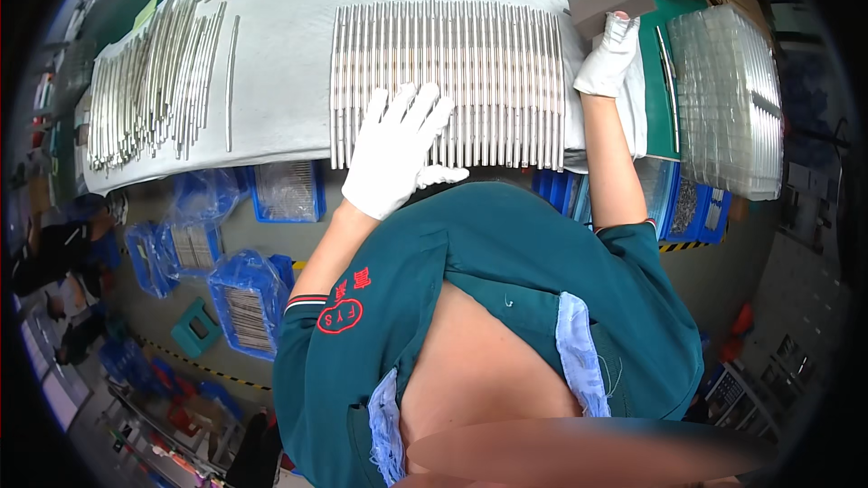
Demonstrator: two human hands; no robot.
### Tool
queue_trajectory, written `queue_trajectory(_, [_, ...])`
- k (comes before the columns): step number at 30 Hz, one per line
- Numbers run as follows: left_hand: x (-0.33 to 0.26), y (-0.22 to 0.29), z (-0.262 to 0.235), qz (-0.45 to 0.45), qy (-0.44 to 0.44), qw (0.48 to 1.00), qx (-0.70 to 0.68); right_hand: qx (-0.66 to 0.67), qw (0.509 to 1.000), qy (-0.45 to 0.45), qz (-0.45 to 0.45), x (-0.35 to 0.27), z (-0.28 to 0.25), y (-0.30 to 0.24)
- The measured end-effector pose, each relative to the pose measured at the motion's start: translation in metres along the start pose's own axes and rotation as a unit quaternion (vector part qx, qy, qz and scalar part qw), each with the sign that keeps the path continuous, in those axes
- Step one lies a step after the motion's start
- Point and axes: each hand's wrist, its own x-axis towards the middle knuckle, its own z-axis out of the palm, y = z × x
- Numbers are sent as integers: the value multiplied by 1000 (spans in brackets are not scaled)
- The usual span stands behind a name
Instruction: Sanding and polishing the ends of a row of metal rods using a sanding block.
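On white cloth (280,45): metal rod row (470,63) laid side by side, long axes 12–6 o'clock. Left hand (393,149) pressed flat on row's 7 o'clock corner, fingers spread. Right hand (610,54) at 3 o'clock edge, fingers clamped on grey block (608,0). Left hand nearer rods.

Your left hand (394,155) wears a white glove and lies flat, palm down, with all four fingers spread wide and pointing away from you and the thumb stuck out to its right. Its bare forearm runs back toward your chest, elbow bent, ending in a teal short sleeve. Your right hand (608,56), also in a white glove, is stretched much farther out, its fingers curled shut in a grip. That arm is nearly straight, bare from wrist to sleeve.
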Motion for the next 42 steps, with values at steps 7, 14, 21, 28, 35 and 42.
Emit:
queue_trajectory(7, [-11, -6, -16, -24, 8, 1000, -9, 23, 1000, 4, 10, -1, 0, -1])
queue_trajectory(14, [-32, -18, -16, -62, 17, 997, 45, -172, 938, -273, -124, -9, 7, -32])
queue_trajectory(21, [-40, -26, -10, -18, 33, 998, 52, -380, 765, -462, -237, -30, 22, -69])
queue_trajectory(28, [-34, -27, -8, 15, 103, 995, -13, -396, 724, -498, -266, -31, 9, -70])
queue_trajectory(35, [-25, -17, -11, 5, 103, 993, -57, -363, 687, -523, -351, -43, 79, -78])
queue_trajectory(42, [-23, -7, -9, -18, 134, 991, -18, -362, 647, -533, -408, -23, 69, -67])
